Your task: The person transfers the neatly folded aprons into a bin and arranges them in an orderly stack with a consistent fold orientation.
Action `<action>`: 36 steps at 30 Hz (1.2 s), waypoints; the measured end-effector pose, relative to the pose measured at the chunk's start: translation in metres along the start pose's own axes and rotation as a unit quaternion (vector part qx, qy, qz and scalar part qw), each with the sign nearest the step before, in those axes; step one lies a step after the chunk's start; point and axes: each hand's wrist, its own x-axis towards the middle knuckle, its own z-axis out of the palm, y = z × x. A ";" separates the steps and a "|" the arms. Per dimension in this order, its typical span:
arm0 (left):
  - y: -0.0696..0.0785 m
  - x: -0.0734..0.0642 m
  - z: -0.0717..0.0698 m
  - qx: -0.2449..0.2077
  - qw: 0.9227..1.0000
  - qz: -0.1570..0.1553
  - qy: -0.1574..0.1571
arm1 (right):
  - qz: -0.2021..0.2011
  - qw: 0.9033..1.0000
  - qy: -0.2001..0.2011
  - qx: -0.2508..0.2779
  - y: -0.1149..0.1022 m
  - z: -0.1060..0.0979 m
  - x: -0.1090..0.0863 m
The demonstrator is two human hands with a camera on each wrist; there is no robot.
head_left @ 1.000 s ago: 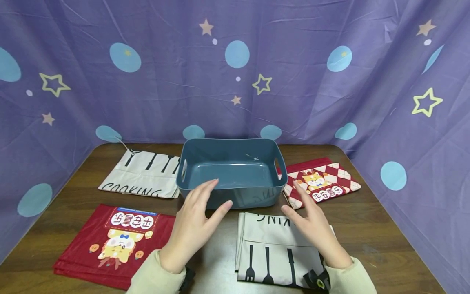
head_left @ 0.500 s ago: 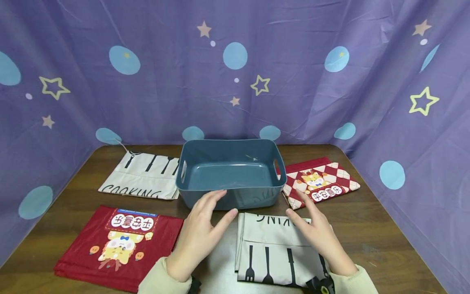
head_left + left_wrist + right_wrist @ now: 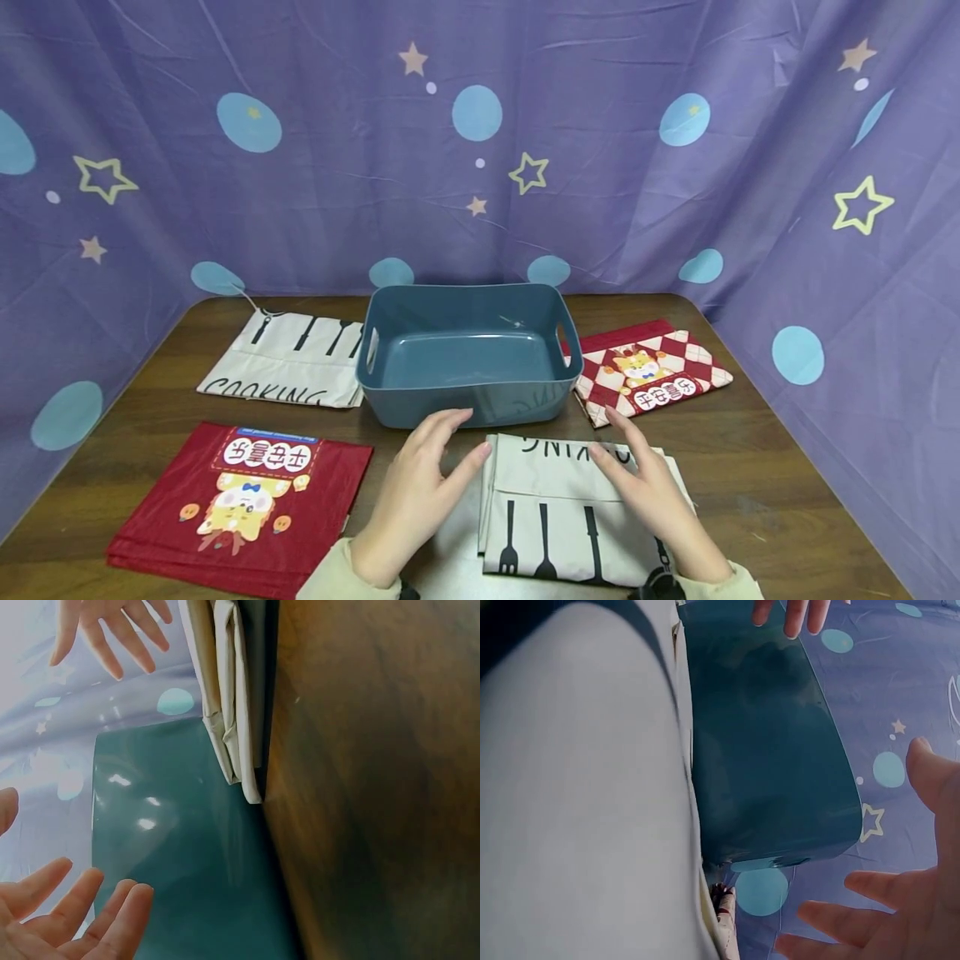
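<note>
My left hand (image 3: 420, 492) hovers in front of the blue plastic bin (image 3: 468, 406), between a folded red apron (image 3: 322, 508) and a folded white one. Its fingers are spread and relaxed, with nothing in them. Over the right part of that folded white apron (image 3: 551, 521), printed with black cutlery and lettering, hangs my right hand (image 3: 656, 496), also loosely spread and holding nothing. In the left wrist view the white apron's layered edge (image 3: 232, 712) shows beside the bin (image 3: 180, 847). The right wrist view has the right hand's fingers (image 3: 855, 922) apart from the cloth.
Behind on the left lies another white apron (image 3: 281, 358) with a thin cord, close against the bin. A red checked apron (image 3: 648, 371) lies at the bin's right side. The wooden table (image 3: 772, 500) ends at a purple curtain (image 3: 480, 192).
Both hands have drawn slightly back toward the person; the left has also shifted right. The aprons and bin stay where they were, and the head view tilts a little.
</note>
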 end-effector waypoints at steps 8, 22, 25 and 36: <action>-0.002 -0.001 0.002 -0.015 1.000 -0.022 -0.011 | 0.000 1.000 0.006 0.010 0.006 0.002 -0.004; -0.006 -0.002 0.007 -0.039 0.997 -0.045 -0.040 | -0.011 1.000 0.019 0.012 0.015 -0.001 -0.008; -0.007 -0.002 0.009 -0.042 0.997 -0.050 -0.048 | 0.000 1.000 0.017 0.009 0.016 -0.003 -0.010; -0.009 -0.003 0.012 -0.078 0.992 -0.059 -0.074 | 0.021 1.000 0.015 -0.007 0.025 -0.009 -0.014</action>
